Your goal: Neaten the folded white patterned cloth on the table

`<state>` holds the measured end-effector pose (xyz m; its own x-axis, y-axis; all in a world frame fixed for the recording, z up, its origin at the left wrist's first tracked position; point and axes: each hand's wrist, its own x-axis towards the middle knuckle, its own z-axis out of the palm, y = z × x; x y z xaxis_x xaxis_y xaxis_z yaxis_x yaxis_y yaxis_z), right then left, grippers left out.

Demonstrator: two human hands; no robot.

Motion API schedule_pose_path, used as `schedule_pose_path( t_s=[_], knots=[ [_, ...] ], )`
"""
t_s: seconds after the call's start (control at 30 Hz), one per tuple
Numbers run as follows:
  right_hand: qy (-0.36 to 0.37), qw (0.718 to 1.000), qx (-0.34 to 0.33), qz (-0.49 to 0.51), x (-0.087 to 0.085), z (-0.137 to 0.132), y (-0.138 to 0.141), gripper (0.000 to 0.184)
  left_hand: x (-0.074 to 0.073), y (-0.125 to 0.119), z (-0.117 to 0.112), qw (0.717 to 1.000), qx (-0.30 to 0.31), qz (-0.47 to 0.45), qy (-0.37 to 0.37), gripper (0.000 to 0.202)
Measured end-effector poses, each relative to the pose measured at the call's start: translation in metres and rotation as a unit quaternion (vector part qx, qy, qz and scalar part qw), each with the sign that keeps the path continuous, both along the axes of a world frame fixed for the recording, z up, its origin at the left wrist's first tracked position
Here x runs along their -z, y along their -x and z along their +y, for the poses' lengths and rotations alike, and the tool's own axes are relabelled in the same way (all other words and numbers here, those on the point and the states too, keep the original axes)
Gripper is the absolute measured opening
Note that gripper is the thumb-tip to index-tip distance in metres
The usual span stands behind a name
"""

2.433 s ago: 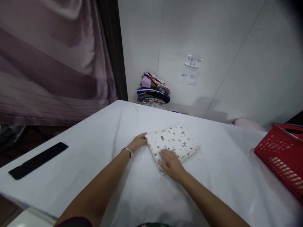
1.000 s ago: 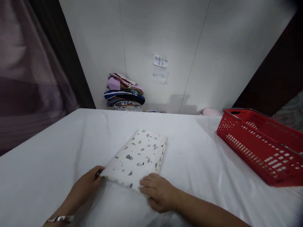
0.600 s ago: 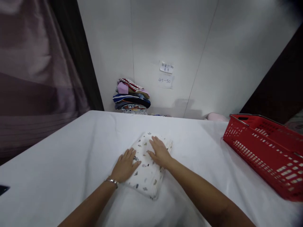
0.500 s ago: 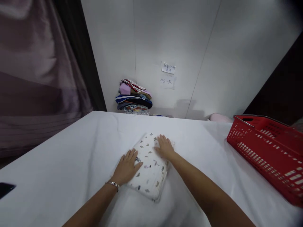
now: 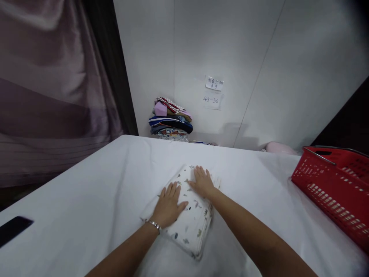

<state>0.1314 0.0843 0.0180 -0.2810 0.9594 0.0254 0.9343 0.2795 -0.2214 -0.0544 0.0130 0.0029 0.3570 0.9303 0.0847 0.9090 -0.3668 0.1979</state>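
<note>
A folded white cloth (image 5: pixel 192 225) printed with small dark motifs lies on the white-covered table (image 5: pixel 86 207) in front of me. My left hand (image 5: pixel 169 204) rests flat on the cloth's near left part, fingers stretched out, a bracelet on the wrist. My right hand (image 5: pixel 202 182) lies flat on the cloth's far end, fingers spread. Neither hand grips anything.
A red plastic basket (image 5: pixel 334 188) stands at the table's right edge. A stack of folded coloured clothes (image 5: pixel 171 119) sits against the white wall beyond the table, under two paper notes (image 5: pixel 213 92). A black flat object (image 5: pixel 13 230) lies at the left edge. A mauve curtain (image 5: pixel 52 84) hangs left.
My hands left the cloth's near edge and moved onto its top, now pressing flat. The left hand slid further onto the cloth. The view shifted slightly, so the basket sits further right.
</note>
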Motion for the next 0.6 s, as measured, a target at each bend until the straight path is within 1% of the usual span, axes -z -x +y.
schedule_pose_path(
  t_s=[0.1, 0.17, 0.3, 0.37, 0.47, 0.53, 0.6],
  knots=[
    [-0.016, 0.998, -0.054, 0.011, 0.000, 0.017, 0.026, 0.071, 0.008, 0.000, -0.002, 1.000, -0.001, 0.009, -0.014, 0.073],
    [-0.011, 0.998, -0.063, 0.015, 0.006, 0.025, 0.036, 0.071, 0.010, 0.001, -0.003, 1.000, 0.003, 0.011, -0.021, 0.072],
    [-0.035, 0.997, -0.067, 0.024, 0.023, 0.029, 0.037, 0.070, 0.011, 0.002, -0.002, 1.000, 0.005, 0.015, -0.027, 0.072],
    [-0.040, 0.996, -0.069, 0.027, 0.027, 0.029, 0.036, 0.069, 0.012, 0.002, -0.002, 0.999, 0.006, 0.014, -0.032, 0.073],
    [-0.025, 0.997, -0.071, 0.035, 0.024, 0.030, 0.034, 0.069, 0.013, 0.002, -0.002, 0.999, 0.007, 0.008, -0.042, 0.071],
    [0.006, 0.995, -0.083, 0.048, 0.017, 0.033, 0.029, 0.069, 0.012, 0.002, -0.002, 0.999, 0.008, 0.005, -0.040, 0.070],
    [0.034, 0.994, -0.078, 0.062, 0.007, 0.035, 0.015, 0.066, 0.010, 0.002, -0.002, 0.999, 0.008, 0.007, -0.032, 0.070]
  ],
)
